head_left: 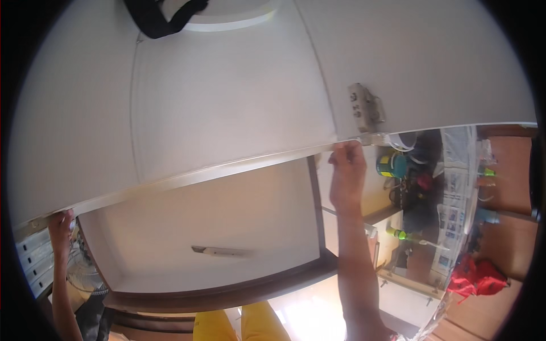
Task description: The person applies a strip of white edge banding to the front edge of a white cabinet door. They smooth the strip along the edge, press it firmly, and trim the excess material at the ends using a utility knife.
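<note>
A large white panel (233, 85) with two seams fills the upper view, its near edge running between my two hands. At the far left, my left hand (61, 228) pinches that edge. My right hand (348, 160) holds the edge right of centre, fingers closed on it, just below a metal fitting with small dark marks (364, 108). Beneath the panel sits a shallow white-bottomed tray or drawer with a dark brown rim (222, 290). A utility knife (219, 250) with a pale handle lies in it, touched by neither hand.
A black strap (162, 20) hangs over the panel's far part. To the right are a green tub (392, 165), a small green bottle (397, 233), a red bag (479, 277) and brown shelves (509, 187). Yellow-clad legs (239, 324) show at the bottom; a wire-guarded fan (85, 278) stands left.
</note>
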Action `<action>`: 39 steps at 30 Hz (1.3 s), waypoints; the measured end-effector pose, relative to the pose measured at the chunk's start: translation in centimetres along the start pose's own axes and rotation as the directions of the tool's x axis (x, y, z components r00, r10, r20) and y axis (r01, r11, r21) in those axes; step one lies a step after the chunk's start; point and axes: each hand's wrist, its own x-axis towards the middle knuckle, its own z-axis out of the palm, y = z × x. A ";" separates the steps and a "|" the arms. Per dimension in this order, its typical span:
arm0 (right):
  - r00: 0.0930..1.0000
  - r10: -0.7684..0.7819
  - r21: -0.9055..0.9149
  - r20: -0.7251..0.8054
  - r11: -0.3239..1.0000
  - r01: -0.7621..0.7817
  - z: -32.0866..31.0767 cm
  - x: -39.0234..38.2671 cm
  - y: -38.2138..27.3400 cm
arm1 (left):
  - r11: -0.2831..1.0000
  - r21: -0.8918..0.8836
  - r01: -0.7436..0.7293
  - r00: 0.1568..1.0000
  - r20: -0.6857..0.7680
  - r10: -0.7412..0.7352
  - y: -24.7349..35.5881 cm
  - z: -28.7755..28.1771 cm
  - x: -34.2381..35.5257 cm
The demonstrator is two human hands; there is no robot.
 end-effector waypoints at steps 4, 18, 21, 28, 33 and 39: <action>0.991 0.115 0.014 -0.065 0.993 -0.114 1.1 -1.0 -1.6 | 0.986 0.146 -0.079 0.994 -0.059 0.089 -1.0 0.1 0.5; 0.949 0.309 0.215 0.056 0.925 -0.314 0.0 0.1 -3.0 | 0.995 0.046 -0.083 0.989 -0.122 0.088 -2.3 0.3 0.0; 0.934 0.344 0.205 0.095 0.912 -0.356 -0.1 0.4 -3.3 | 0.997 0.023 -0.071 0.989 -0.126 0.074 -3.1 0.1 -0.1; 0.947 0.316 0.088 -0.054 0.946 -0.311 1.2 -1.0 -4.3 | 0.992 0.081 -0.100 0.982 -0.150 0.112 -3.4 -0.2 0.2; 0.980 0.196 -0.241 0.022 0.953 -0.185 2.6 -6.1 -3.2 | 0.986 0.145 -0.083 0.993 -0.070 0.094 0.2 -0.4 -0.6; 0.780 0.589 0.357 0.211 0.696 -0.622 8.9 -9.0 -5.8 | 0.994 0.077 -0.073 0.992 0.107 0.065 1.6 -2.3 -2.4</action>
